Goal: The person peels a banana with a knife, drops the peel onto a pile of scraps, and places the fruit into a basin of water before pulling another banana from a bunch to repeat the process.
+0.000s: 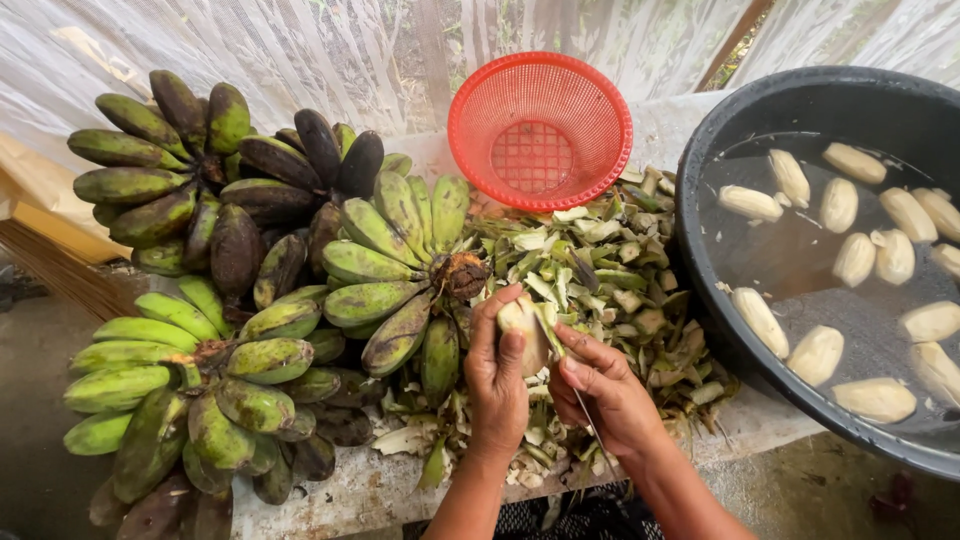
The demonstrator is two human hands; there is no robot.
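1. Just below the frame's centre I see my left hand (497, 372) with its grip closed around a half-peeled banana (522, 325), long axis upright and tilted slightly right.
2. My right hand (608, 388) sits just right of the fruit, grip closed on a thin knife (553, 340) whose blade touches the banana's right flank.
3. The black basin (720, 300) of water holding peeled bananas (818, 354) lies right, nearer my right hand; the peel scraps (610, 270) cover the surface behind.

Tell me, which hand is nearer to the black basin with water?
The right hand. It is just left of the black basin rim, over the peel pile. The left hand, holding a banana, is farther left.
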